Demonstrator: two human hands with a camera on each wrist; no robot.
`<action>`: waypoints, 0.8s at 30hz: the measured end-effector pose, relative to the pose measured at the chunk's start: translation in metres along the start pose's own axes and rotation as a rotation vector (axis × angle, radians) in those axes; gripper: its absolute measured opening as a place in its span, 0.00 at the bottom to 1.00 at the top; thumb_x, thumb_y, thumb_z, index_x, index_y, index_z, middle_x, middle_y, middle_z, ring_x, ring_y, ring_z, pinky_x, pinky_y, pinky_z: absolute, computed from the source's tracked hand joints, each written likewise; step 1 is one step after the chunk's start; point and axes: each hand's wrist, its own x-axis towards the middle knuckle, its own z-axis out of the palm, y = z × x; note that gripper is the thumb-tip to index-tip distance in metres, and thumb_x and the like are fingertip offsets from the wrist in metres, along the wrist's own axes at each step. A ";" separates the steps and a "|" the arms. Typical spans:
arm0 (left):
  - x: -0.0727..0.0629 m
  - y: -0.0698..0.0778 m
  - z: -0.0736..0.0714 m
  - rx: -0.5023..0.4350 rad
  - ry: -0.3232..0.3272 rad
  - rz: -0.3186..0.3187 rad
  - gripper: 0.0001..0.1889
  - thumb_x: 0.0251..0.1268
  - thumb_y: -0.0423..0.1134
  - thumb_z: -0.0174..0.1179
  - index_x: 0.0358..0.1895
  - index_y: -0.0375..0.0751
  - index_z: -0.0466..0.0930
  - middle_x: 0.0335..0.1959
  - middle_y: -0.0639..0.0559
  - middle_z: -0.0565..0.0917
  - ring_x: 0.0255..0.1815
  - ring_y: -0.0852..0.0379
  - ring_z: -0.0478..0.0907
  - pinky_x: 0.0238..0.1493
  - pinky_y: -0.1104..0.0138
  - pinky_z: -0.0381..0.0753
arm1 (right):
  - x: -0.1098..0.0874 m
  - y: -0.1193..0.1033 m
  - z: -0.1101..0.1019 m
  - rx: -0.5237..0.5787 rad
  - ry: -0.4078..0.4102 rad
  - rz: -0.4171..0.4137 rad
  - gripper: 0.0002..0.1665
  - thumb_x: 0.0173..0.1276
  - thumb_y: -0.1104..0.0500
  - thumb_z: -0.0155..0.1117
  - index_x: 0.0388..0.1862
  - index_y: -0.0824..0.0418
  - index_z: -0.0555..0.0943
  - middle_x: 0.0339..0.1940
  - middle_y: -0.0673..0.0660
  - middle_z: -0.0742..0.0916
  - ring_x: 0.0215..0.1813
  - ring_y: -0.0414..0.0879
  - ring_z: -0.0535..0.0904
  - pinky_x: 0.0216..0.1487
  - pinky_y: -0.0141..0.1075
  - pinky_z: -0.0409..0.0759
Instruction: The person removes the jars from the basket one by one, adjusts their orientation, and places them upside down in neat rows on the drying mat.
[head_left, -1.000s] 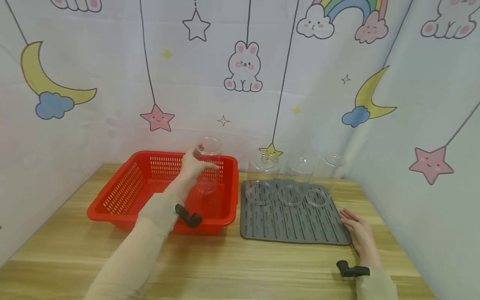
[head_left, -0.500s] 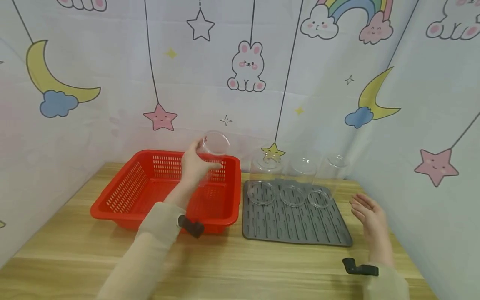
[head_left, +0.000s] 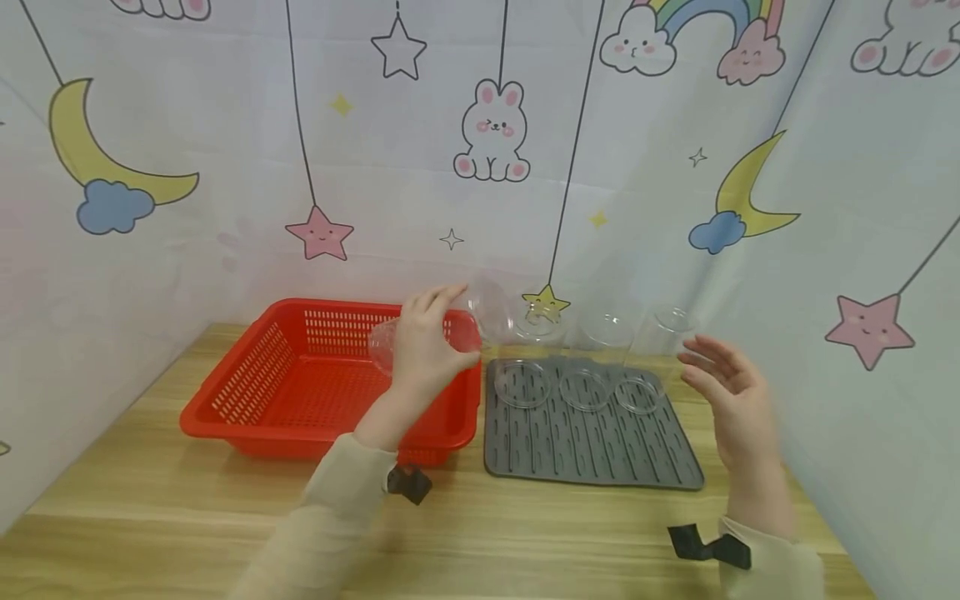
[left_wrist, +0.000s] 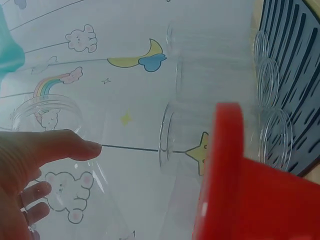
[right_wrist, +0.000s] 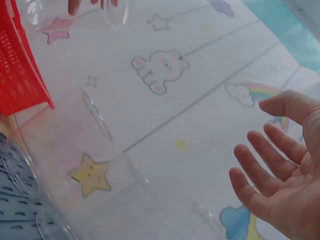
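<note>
My left hand [head_left: 427,350] grips a clear cylindrical jar [head_left: 491,310] above the right side of the red basket [head_left: 197,427]. The jar lies tipped on its side in the air, its rim pointing right. In the left wrist view, thumb and fingers are around the clear jar [left_wrist: 47,112]. Three more clear jars stand in a row on the back of the grey ridged mat: a left one [head_left: 517,358], a middle one [head_left: 592,358] and a right one [head_left: 651,358]. My right hand [head_left: 731,396], fingers loosely bent and holding nothing, hovers right of the mat [head_left: 585,454].
The basket and mat sit side by side on a wooden table [head_left: 525,542]. A white printed curtain [head_left: 375,167] hangs close behind them and along both sides. The basket's right rim is near the mat's left edge.
My left hand has lifted the jar out of the basket, moved right and tipped it from upright to sideways. The right hand has risen off the mat's right edge.
</note>
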 end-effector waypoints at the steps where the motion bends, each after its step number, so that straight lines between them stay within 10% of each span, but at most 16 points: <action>1: -0.002 0.002 0.002 0.024 -0.001 0.035 0.42 0.39 0.36 0.80 0.65 0.47 0.74 0.61 0.45 0.77 0.63 0.45 0.69 0.57 0.49 0.79 | 0.000 -0.002 0.007 -0.006 -0.018 -0.004 0.22 0.68 0.76 0.55 0.58 0.62 0.78 0.49 0.46 0.86 0.52 0.37 0.82 0.49 0.25 0.80; 16: -0.037 0.025 0.030 0.118 -0.047 0.232 0.41 0.31 0.33 0.81 0.60 0.45 0.79 0.55 0.49 0.80 0.57 0.47 0.72 0.59 0.51 0.76 | -0.013 0.013 0.083 -0.257 -0.313 0.095 0.43 0.62 0.73 0.65 0.75 0.66 0.60 0.70 0.45 0.71 0.70 0.46 0.67 0.58 0.25 0.77; 24: -0.048 0.031 0.039 0.174 -0.069 0.317 0.39 0.34 0.35 0.80 0.60 0.47 0.79 0.54 0.51 0.81 0.55 0.50 0.74 0.59 0.53 0.77 | -0.015 0.024 0.094 -0.306 -0.433 0.130 0.48 0.61 0.70 0.68 0.77 0.61 0.56 0.77 0.63 0.63 0.75 0.63 0.59 0.65 0.60 0.71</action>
